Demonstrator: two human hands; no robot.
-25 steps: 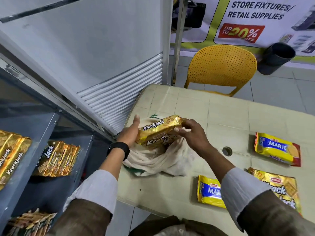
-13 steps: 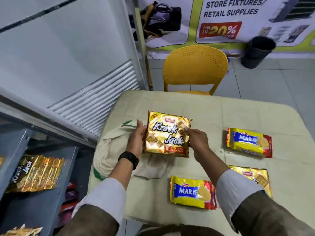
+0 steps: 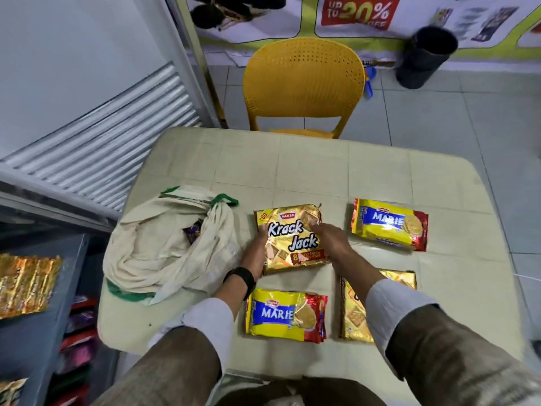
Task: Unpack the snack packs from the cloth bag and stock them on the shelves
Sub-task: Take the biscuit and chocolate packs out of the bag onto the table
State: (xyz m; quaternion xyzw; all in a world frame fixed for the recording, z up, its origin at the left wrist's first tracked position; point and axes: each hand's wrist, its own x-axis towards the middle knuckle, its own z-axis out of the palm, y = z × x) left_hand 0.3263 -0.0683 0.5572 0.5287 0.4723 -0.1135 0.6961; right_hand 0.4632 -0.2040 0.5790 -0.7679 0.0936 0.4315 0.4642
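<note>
Since prior frame, Krack Jack pack (image 3: 292, 238) went flat onto table (image 3: 322, 171), 3 o'clock of cloth bag (image 3: 164, 247); left hand (image 3: 257, 253) and right hand (image 3: 330, 238) fingers clamped its edges.

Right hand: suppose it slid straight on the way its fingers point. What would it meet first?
The right hand points up-left, fingertips already on the Krack Jack pack. Past that pack's far edge only bare table shows, so the way looks free, though depth is uncertain.

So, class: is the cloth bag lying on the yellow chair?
No, the cloth bag lies slumped on the table, left of the snack packs, while the yellow chair stands behind the table.
</note>
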